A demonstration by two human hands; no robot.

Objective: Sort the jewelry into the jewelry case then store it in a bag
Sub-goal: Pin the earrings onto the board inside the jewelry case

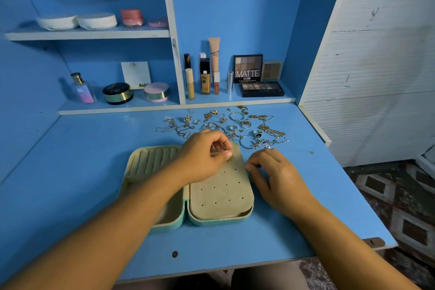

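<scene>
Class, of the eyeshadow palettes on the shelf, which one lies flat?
The long black palette, just in front of the MATTE palette, lies flat on the shelf; the others all stand upright.

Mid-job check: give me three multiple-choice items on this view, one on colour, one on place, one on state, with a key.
1. What colour is the outer shell of the open, beige-lined jewelry case? A. mint green B. red C. black
2. Where does the loose pile of gold and silver jewelry lie? A. inside the case B. on the blue desk beyond the case C. on the upper shelf
3. What is the left hand doing? A. lying flat B. pinching a small gold piece over the perforated beige panel C. gripping a bottle
Key: 1 A, its rim shows mint; 2 B, chains and rings spread behind the case; 3 B, thumb and finger meet on the piece.
</scene>
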